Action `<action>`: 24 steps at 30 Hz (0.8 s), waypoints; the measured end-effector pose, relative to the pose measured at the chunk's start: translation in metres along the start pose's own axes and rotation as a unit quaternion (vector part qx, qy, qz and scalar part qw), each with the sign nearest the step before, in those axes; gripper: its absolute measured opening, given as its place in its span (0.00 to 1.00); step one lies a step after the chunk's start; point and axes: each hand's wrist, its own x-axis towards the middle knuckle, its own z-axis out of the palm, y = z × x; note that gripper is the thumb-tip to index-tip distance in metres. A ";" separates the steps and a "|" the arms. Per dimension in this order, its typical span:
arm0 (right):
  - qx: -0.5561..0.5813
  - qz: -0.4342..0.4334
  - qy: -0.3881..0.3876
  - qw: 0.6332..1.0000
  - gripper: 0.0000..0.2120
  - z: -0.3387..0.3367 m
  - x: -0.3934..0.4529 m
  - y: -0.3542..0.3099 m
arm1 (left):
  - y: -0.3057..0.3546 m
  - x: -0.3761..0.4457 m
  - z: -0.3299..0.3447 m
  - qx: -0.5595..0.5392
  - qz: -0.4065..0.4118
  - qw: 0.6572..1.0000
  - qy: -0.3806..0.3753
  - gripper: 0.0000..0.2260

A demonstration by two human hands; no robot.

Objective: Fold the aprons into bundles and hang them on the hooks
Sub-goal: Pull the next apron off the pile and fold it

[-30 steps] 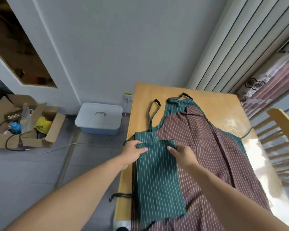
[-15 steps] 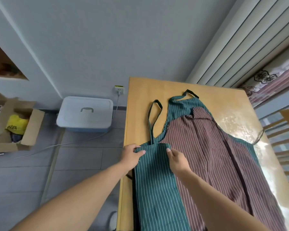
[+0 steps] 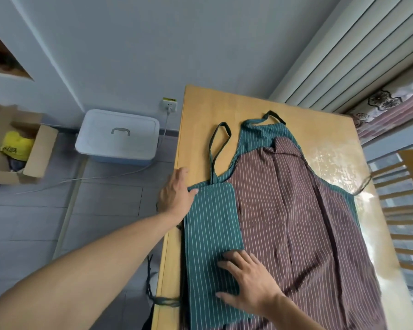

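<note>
A green pinstriped apron lies folded into a long narrow strip along the left side of the wooden table. Its dark neck strap loops toward the far edge. Under it and to the right, a maroon striped apron is spread flat, with a green apron's bib showing at its top. My left hand rests flat with fingers apart at the strip's upper left corner. My right hand lies flat with spread fingers on the strip's lower right edge. No hooks are in view.
A white lidded plastic bin stands on the tiled floor left of the table, below a wall socket with a cable. An open cardboard box sits farther left. A wooden chair stands at the table's right. Dark apron ties hang off the table's left edge.
Both hands let go of the strip's top edge. My right hand slid down toward me along the green strip. My left hand opened flat at the upper left corner.
</note>
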 end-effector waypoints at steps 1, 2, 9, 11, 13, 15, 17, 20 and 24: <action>-0.033 -0.023 0.002 0.999 0.36 0.003 -0.008 -0.002 | 0.003 -0.006 -0.002 0.004 0.055 0.998 0.014 0.21; -0.056 -0.045 0.007 0.997 0.38 0.006 -0.012 -0.004 | 0.008 -0.014 -0.005 0.010 0.116 0.993 0.010 0.16; -0.106 -0.073 -0.045 0.991 0.42 0.050 -0.045 -0.008 | 0.011 -0.156 0.023 0.071 0.156 0.927 -0.332 0.15; -0.099 -0.059 -0.044 0.992 0.47 0.053 -0.049 -0.011 | 0.006 -0.182 0.028 0.065 0.135 0.932 -0.330 0.26; -0.057 -0.050 0.032 0.997 0.38 0.053 -0.055 -0.010 | 0.001 -0.197 0.027 0.064 0.116 0.924 -0.359 0.37; 0.031 -0.007 0.139 0.990 0.22 0.043 -0.061 -0.008 | -0.004 -0.210 0.024 0.069 0.109 0.913 -0.388 0.44; 0.140 0.085 0.185 0.969 0.13 0.025 -0.065 -0.010 | -0.007 -0.223 0.019 0.063 0.104 0.918 -0.378 0.42; 0.258 0.136 0.172 0.941 0.08 -0.003 -0.063 -0.011 | -0.005 -0.231 0.011 0.022 0.051 0.951 -0.304 0.27; 0.348 0.102 0.150 0.920 0.09 -0.041 -0.075 -0.004 | 0.021 -0.237 -0.008 -0.101 -0.062 0.957 -0.263 0.25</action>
